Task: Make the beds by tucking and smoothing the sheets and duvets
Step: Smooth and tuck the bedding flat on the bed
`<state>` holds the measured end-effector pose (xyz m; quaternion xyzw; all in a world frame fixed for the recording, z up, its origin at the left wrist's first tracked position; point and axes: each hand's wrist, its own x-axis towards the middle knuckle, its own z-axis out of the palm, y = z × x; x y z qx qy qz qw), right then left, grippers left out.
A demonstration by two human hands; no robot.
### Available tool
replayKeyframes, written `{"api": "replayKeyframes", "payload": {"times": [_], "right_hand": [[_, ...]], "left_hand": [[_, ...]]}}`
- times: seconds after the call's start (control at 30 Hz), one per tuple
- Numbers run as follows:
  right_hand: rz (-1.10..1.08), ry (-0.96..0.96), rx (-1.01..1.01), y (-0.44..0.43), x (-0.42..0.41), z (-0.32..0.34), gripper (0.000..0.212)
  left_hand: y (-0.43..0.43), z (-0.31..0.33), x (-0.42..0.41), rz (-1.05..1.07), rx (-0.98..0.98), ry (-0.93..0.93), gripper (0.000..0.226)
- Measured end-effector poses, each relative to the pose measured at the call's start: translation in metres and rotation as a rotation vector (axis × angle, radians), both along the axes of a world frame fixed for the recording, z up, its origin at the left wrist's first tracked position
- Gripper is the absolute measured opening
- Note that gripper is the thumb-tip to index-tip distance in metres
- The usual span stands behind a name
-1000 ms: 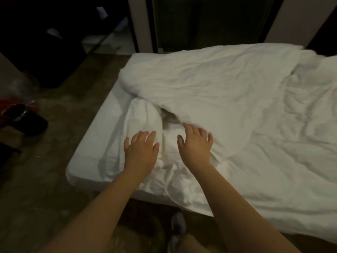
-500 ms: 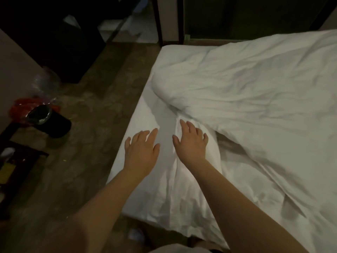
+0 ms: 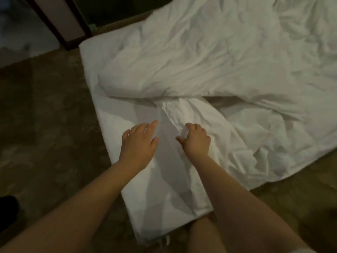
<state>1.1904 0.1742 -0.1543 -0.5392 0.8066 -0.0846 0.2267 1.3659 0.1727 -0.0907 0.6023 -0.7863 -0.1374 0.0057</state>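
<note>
Our right hand (image 3: pixel 196 139), flat half a second ago, now curls its fingers round a loose fold (image 3: pixel 182 112) of white cloth just below the rumpled duvet (image 3: pixel 200 57). Our left hand (image 3: pixel 138 143) stays spread, fingers straight, on the flat sheet (image 3: pixel 116 123) near the left edge of the bed (image 3: pixel 87 57). Bare floor (image 3: pixel 45 115) lies open along that edge and past the near corner.

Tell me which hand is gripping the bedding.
The right hand: its fingers curl round a rumpled fold of bedding; the left hand is flat, fingers straight, over the sheet.
</note>
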Motion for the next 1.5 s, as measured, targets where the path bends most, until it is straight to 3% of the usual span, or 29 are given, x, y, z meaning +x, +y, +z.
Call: {"api": "replayKeyframes", "payload": {"times": [0.1,0.23,0.3,0.43,0.53,0.67,0.77,0.87,0.93,1.03,1.1,1.13,1.27,1.37,1.5], "right_hand": [[-0.062,0.071,-0.040,0.012,-0.013,-0.009,0.023],[-0.120,0.060,-0.165,0.021,-0.019,-0.017,0.035],[-0.102,0.089,-0.100,0.024,-0.014,-0.020,0.047],[-0.109,0.091,-0.067,0.028,-0.011,-0.030,0.020],[-0.175,-0.017,-0.150,0.030,-0.008,-0.028,0.017],[-0.339,-0.328,-0.305,0.035,0.009,0.008,0.015],[-0.323,-0.346,-0.383,0.030,0.042,0.051,0.016],[-0.499,-0.366,-0.524,0.032,0.081,0.073,0.014],[-0.648,-0.418,-0.588,0.040,0.102,0.076,0.018],[-0.607,-0.315,-0.302,0.064,0.131,0.058,0.075],[-0.539,-0.171,-0.120,0.084,0.148,0.043,0.093],[-0.533,-0.130,-0.085,0.094,0.156,0.036,0.088],[-0.576,-0.054,-0.082,0.131,0.169,0.027,0.034],[-0.541,-0.144,-0.020,0.164,0.174,0.033,0.022],[-0.532,-0.304,0.067,0.208,0.198,0.037,0.018]], "left_hand": [[0.002,-0.004,0.003,-0.075,0.024,0.005,0.052],[0.005,-0.009,-0.006,-0.114,0.008,0.008,0.052],[0.007,-0.011,-0.013,-0.161,-0.006,0.006,0.053],[0.006,-0.018,-0.022,-0.190,0.003,0.036,0.053],[0.005,-0.023,-0.024,-0.248,0.042,0.032,0.054],[-0.008,-0.033,-0.023,-0.433,0.044,0.055,0.062],[-0.033,-0.027,-0.021,-0.530,-0.027,0.155,0.063],[-0.064,-0.011,-0.006,-0.679,-0.126,0.228,0.025],[-0.081,0.002,0.010,-0.800,-0.021,0.214,0.043],[-0.086,0.014,0.030,-0.887,0.133,0.215,0.061],[-0.076,0.016,0.038,-0.959,0.199,0.183,0.077],[-0.069,0.014,0.041,-0.980,0.225,0.117,0.079],[-0.033,-0.004,0.060,-1.077,0.227,-0.077,0.057],[-0.008,-0.016,0.069,-1.186,0.193,-0.135,0.026],[0.029,-0.029,0.089,-1.341,0.197,-0.265,0.023]]}}
